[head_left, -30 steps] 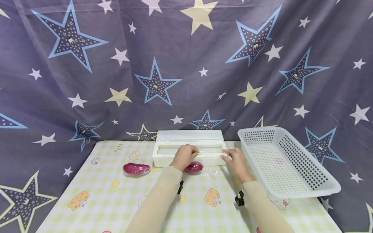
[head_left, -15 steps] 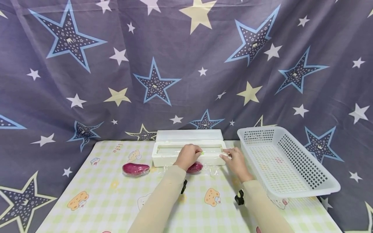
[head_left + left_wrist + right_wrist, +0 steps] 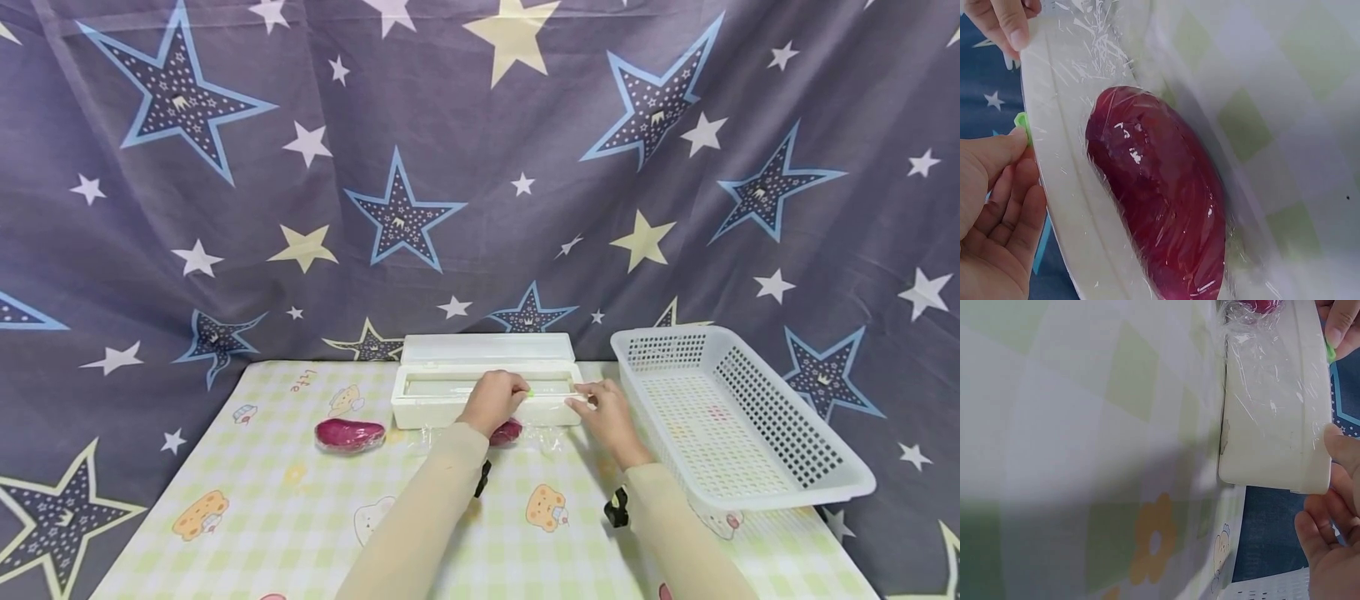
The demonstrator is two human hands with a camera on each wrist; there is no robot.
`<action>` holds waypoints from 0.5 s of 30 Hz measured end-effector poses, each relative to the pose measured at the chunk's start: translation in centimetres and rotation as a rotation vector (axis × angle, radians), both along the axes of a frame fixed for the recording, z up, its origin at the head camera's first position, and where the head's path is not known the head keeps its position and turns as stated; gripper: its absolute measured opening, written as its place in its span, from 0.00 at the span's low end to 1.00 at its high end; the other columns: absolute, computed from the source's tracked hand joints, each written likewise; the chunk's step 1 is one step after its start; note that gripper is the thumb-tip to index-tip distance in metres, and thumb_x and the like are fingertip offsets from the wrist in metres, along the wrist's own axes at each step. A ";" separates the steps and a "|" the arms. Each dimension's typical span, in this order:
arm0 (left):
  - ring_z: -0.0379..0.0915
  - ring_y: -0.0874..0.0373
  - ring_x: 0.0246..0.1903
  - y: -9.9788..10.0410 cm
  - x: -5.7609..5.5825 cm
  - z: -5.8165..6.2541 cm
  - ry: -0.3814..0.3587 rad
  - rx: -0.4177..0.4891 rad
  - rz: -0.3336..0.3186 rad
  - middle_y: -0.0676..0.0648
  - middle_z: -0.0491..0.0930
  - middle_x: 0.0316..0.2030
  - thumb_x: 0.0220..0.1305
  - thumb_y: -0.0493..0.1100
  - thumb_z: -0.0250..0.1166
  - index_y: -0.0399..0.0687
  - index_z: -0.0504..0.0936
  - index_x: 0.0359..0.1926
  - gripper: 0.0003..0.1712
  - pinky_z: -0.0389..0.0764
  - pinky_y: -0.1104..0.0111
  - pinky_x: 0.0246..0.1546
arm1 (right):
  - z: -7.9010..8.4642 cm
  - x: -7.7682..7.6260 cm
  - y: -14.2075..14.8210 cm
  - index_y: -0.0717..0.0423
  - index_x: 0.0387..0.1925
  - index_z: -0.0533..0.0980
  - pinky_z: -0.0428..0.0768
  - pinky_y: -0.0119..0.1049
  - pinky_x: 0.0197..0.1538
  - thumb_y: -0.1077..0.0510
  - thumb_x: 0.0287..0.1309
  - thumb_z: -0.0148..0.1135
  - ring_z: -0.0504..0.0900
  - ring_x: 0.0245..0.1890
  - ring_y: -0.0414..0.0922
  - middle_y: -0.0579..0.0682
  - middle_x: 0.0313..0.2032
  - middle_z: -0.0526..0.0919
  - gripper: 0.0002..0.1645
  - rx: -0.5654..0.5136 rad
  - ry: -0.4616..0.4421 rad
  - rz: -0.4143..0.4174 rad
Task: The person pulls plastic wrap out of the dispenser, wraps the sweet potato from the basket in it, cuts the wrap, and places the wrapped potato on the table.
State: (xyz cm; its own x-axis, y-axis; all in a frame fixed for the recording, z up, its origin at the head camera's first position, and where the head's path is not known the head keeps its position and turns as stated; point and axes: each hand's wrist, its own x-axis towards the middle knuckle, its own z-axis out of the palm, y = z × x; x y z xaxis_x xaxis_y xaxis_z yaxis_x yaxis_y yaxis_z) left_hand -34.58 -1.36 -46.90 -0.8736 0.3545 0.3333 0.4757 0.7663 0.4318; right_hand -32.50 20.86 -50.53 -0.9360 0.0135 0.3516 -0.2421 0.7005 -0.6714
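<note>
A white cling film dispenser (image 3: 423, 414) stands at the back of the table, its lid (image 3: 487, 348) raised. My left hand (image 3: 491, 400) pinches the small green slide cutter (image 3: 1021, 122) at the dispenser's front top edge. At the right end, my right hand (image 3: 611, 421) grips that same edge between thumb and fingers. Clear film (image 3: 1266, 394) hangs down the front wall and covers a glossy purple-red vegetable (image 3: 1157, 194) lying before the box. In the head view my left hand hides part of this vegetable.
Another purple-red vegetable (image 3: 349, 436), wrapped in film, lies to the left on the checked tablecloth (image 3: 270, 508). A white perforated plastic basket (image 3: 757, 500) stands at the right, close to my right forearm. Behind the table hangs a star-patterned curtain (image 3: 480, 233).
My left hand has slid the green cutter to the right along the dispenser's edge, towards my right hand. My right hand has stayed at the right end.
</note>
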 end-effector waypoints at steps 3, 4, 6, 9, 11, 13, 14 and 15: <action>0.83 0.57 0.42 0.2 0.0 0.0 0.008 -0.002 0.000 0.53 0.88 0.36 0.65 0.39 0.69 0.49 0.91 0.37 0.04 0.82 0.65 0.48 | 0.1 0.1 0.0 0.64 0.51 0.82 0.79 0.47 0.47 0.56 0.56 0.74 0.78 0.40 0.53 0.57 0.41 0.76 0.23 0.004 0.000 0.000; 0.83 0.57 0.42 0.3 0.0 0.1 0.008 -0.004 0.001 0.53 0.88 0.36 0.65 0.39 0.69 0.49 0.91 0.37 0.04 0.82 0.65 0.48 | 0.2 0.1 0.0 0.64 0.51 0.82 0.79 0.47 0.47 0.56 0.56 0.74 0.78 0.40 0.53 0.57 0.41 0.76 0.23 0.002 -0.001 -0.001; 0.83 0.57 0.41 0.5 0.0 0.1 0.011 -0.010 0.001 0.53 0.88 0.36 0.65 0.39 0.70 0.49 0.91 0.37 0.04 0.82 0.65 0.47 | 0.3 0.2 0.0 0.64 0.51 0.82 0.79 0.48 0.46 0.57 0.56 0.74 0.78 0.40 0.53 0.58 0.41 0.76 0.23 0.001 0.009 -0.002; 0.83 0.58 0.41 0.9 -0.1 0.2 0.013 -0.018 -0.006 0.53 0.88 0.36 0.64 0.39 0.70 0.49 0.91 0.37 0.04 0.82 0.66 0.46 | 0.3 0.3 0.0 0.64 0.50 0.83 0.79 0.47 0.46 0.57 0.56 0.75 0.78 0.39 0.52 0.57 0.40 0.76 0.22 -0.003 0.028 -0.008; 0.83 0.57 0.41 1.3 -0.1 0.2 0.016 -0.017 -0.015 0.53 0.88 0.36 0.63 0.39 0.71 0.49 0.91 0.37 0.04 0.82 0.67 0.46 | 0.3 0.2 0.1 0.64 0.49 0.83 0.79 0.47 0.45 0.58 0.56 0.75 0.78 0.39 0.52 0.58 0.40 0.77 0.22 0.005 0.040 -0.008; 0.83 0.57 0.42 1.6 -0.2 0.2 0.013 -0.018 -0.023 0.53 0.88 0.36 0.63 0.39 0.71 0.49 0.91 0.38 0.04 0.82 0.67 0.47 | 0.2 0.2 0.1 0.64 0.49 0.83 0.79 0.47 0.45 0.57 0.55 0.75 0.78 0.39 0.52 0.58 0.40 0.77 0.22 0.007 0.038 -0.006; 0.83 0.57 0.42 1.8 -0.2 0.2 0.010 -0.019 -0.027 0.53 0.88 0.37 0.63 0.39 0.71 0.49 0.91 0.38 0.04 0.81 0.67 0.47 | 0.2 0.2 0.1 0.64 0.49 0.83 0.79 0.47 0.45 0.57 0.55 0.75 0.78 0.38 0.52 0.58 0.40 0.76 0.22 0.007 0.036 -0.003; 0.84 0.57 0.42 2.0 -0.2 0.2 0.005 -0.019 -0.028 0.53 0.88 0.37 0.63 0.39 0.71 0.49 0.91 0.38 0.04 0.81 0.67 0.47 | 0.2 0.2 0.1 0.64 0.49 0.83 0.79 0.47 0.44 0.57 0.55 0.75 0.78 0.38 0.52 0.58 0.40 0.76 0.22 0.009 0.036 0.000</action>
